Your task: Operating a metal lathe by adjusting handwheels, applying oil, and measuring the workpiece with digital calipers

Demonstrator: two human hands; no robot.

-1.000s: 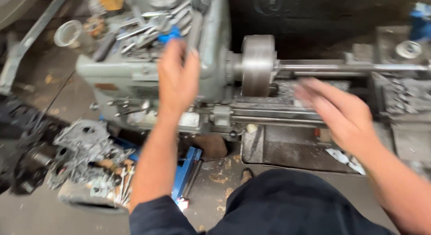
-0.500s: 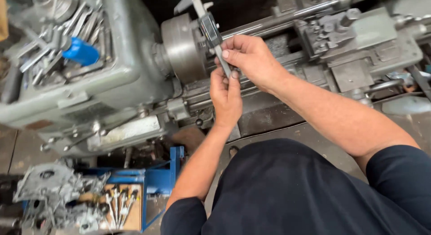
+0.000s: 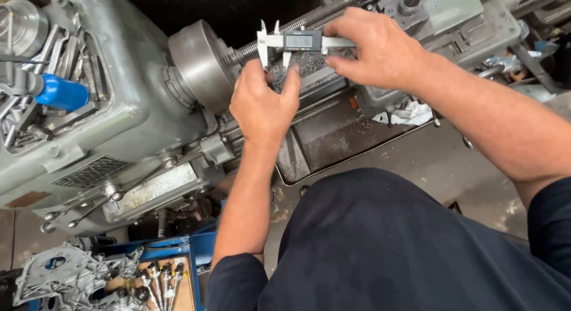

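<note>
A digital caliper (image 3: pixel 297 42) with a small display lies level above the bed of a grey metal lathe (image 3: pixel 119 126). My right hand (image 3: pixel 377 49) grips the caliper's beam at its right end. My left hand (image 3: pixel 263 103) pinches at the caliper's lower jaws with thumb and forefinger, just right of the lathe's round chuck (image 3: pixel 196 64). Whatever sits between the jaws is hidden by my fingers. Metal chips cover the bed behind the jaws.
A blue-handled tool (image 3: pixel 59 92) and several wrenches lie in the tray on top of the headstock. The carriage (image 3: pixel 452 19) stands at the right. A blue cart (image 3: pixel 178 257) with small parts and a cast housing (image 3: pixel 59 278) sits on the floor lower left.
My left hand came off the headstock tray and both hands met at the lathe bed. The caliper swung from upright to level, and my view moved closer.
</note>
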